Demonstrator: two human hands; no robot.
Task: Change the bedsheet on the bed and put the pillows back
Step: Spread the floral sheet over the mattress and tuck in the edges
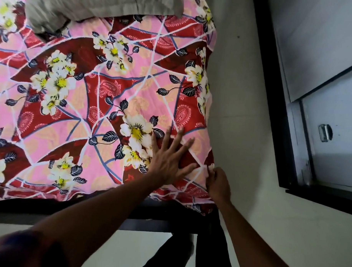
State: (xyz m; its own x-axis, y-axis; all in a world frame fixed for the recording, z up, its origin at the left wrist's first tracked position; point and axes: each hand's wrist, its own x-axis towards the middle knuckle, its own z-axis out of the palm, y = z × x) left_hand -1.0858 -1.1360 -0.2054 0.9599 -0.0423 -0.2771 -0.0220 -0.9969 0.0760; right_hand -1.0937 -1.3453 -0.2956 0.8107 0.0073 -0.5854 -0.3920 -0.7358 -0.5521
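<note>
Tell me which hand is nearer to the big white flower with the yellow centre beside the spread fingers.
Left. The left hand lies flat on the floral bedsheet right beside the white flower; the right hand pinches the sheet's edge farther away.

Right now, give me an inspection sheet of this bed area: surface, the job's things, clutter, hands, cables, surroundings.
Surface: bed with a dark frame, covered to its near right corner.
Job's things: floral bedsheet spread flat; no pillows in view.
Clutter: grey cloth bunched at the far end, blurred.
Hands: left hand pressed flat on the sheet, fingers spread; right hand at the corner edge, fingers curled on the fabric, its grip looks like a pinch.
Cables: nothing seen.
Surroundings: pale floor along the right side; dark-framed metal cabinet with a small handle.
</note>
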